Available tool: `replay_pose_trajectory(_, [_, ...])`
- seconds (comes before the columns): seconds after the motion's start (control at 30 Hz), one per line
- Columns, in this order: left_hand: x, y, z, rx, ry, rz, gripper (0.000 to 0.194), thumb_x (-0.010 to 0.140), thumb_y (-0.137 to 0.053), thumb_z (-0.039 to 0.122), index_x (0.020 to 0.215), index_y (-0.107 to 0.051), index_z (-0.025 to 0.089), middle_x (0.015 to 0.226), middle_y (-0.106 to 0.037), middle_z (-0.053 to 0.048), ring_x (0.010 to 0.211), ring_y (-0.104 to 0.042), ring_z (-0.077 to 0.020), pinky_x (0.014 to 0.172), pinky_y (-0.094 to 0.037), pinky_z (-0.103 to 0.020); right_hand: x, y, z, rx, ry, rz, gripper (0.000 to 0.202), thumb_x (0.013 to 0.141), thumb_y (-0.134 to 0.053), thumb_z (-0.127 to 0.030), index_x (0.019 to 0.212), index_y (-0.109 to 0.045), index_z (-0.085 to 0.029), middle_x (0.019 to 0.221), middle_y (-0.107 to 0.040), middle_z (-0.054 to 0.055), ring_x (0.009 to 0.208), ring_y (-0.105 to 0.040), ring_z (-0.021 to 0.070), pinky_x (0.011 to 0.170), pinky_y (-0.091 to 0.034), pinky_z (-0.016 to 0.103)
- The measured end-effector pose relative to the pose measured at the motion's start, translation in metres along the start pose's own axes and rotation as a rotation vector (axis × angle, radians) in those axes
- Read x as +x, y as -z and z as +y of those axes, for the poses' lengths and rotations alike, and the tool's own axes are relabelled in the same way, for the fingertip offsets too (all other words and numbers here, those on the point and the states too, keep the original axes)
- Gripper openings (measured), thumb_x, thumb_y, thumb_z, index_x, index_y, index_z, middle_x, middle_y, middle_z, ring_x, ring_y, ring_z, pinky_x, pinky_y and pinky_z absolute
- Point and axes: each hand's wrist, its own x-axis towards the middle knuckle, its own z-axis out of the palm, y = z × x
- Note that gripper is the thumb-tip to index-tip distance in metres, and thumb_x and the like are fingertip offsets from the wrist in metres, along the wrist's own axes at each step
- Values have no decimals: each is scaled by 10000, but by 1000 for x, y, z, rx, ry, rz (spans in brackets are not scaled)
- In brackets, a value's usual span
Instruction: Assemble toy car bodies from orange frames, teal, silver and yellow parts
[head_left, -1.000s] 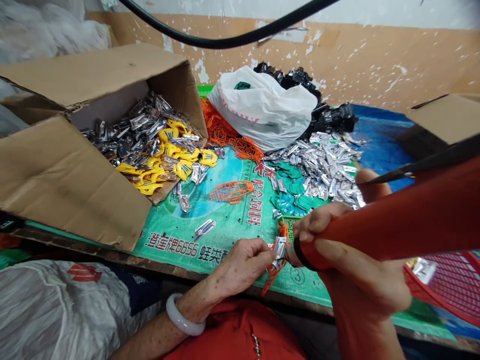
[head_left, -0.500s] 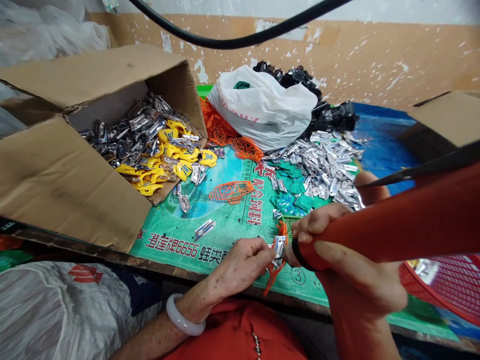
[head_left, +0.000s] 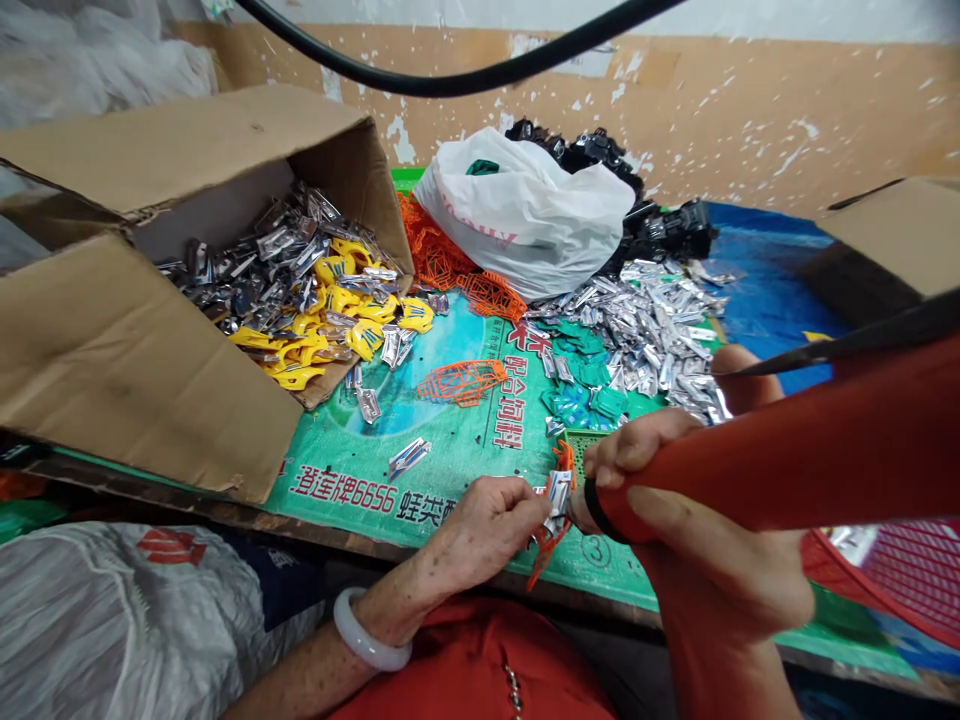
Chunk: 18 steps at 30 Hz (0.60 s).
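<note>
My left hand [head_left: 487, 525], a white bangle on its wrist, pinches the edge of a small silver part [head_left: 557, 492] near the table's front edge. Orange plastic lattice [head_left: 553, 552] hangs around that part. Wrapped round a red cylindrical tool [head_left: 750, 450] with a black ring is my right hand [head_left: 697, 500]. The tool's tip meets the silver part; the contact itself is partly hidden. A green perforated piece [head_left: 583, 452] lies just behind. Farther left on the green sheet rest an orange lattice piece [head_left: 463, 383] and a loose silver part [head_left: 409, 457].
At left a cardboard box [head_left: 82, 370] spills silver and yellow parts. A white plastic bag [head_left: 525, 215] stands at the back beside black parts [head_left: 667, 235]. Silver parts [head_left: 645, 335] are heaped behind my right hand. A red basket [head_left: 900, 570] is at right; a black cable crosses above.
The view has shifted very slightly. Both hands, the silver part and the red tool hold nearly the same positions.
</note>
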Motion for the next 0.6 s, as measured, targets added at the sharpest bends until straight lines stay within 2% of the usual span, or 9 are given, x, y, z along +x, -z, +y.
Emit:
replay_pose_trajectory(0.07, [0, -1, -1, -8, -14, 3, 294, 818, -449, 386, 610, -482, 181, 568, -416, 52, 553, -352, -104, 525, -279, -242, 0, -1, 0, -26, 24, -4, 123, 686, -704, -191, 750, -607, -231, 719, -552, -11, 598, -565, 146, 492, -476, 300])
replay_pose_trajectory(0.13, [0, -2, 0, -7, -35, 24, 311, 816, -443, 408, 598, -454, 186, 569, -391, 53, 553, -328, -103, 517, -264, -243, -1, -2, 0, -40, 58, -11, 178, 692, -705, -188, 828, -605, -248, 726, -560, -20, 600, -571, 150, 548, -499, 333])
replay_pose_trajectory(0.27, [0, -5, 4, -1, -58, 84, 319, 797, -425, 412, 565, -408, 193, 570, -346, 49, 567, -298, -106, 524, -257, -245, -3, -3, 2, -60, 110, -4, 535, 691, -711, -144, 1145, -500, -333, 719, -582, -44, 609, -575, 163, 642, -512, 389])
replay_pose_trajectory(0.33, [0, -6, 5, -15, -56, 105, 299, 784, -421, 395, 563, -410, 193, 575, -355, 43, 574, -301, -109, 531, -265, -245, -3, -2, 2, -94, 118, -32, 476, 688, -710, -129, 1086, -529, -318, 731, -585, -40, 616, -584, 166, 656, -513, 393])
replay_pose_trajectory(0.4, [-1, -7, 5, -38, -43, 114, 286, 770, -433, 394, 571, -433, 189, 583, -377, 35, 587, -315, -114, 533, -271, -244, -3, -1, 3, -148, 122, -80, 265, 702, -696, -137, 903, -583, -267, 730, -578, -26, 628, -592, 168, 665, -518, 393])
replay_pose_trajectory(0.47, [-1, -9, 5, -61, -26, 111, 272, 759, -448, 396, 590, -466, 183, 593, -399, 27, 603, -334, -122, 537, -279, -245, -2, 0, 3, -197, 112, -103, 139, 713, -680, -144, 766, -587, -233, 720, -572, -14, 634, -594, 168, 666, -522, 386])
replay_pose_trajectory(0.6, [-2, -10, 4, -88, -18, 125, 251, 745, -454, 381, 597, -491, 181, 608, -433, 17, 622, -365, -133, 553, -303, -247, 0, -3, 3, -200, 89, -91, 171, 664, -719, -148, 739, -586, -225, 702, -588, -5, 644, -601, 177, 618, -528, 351])
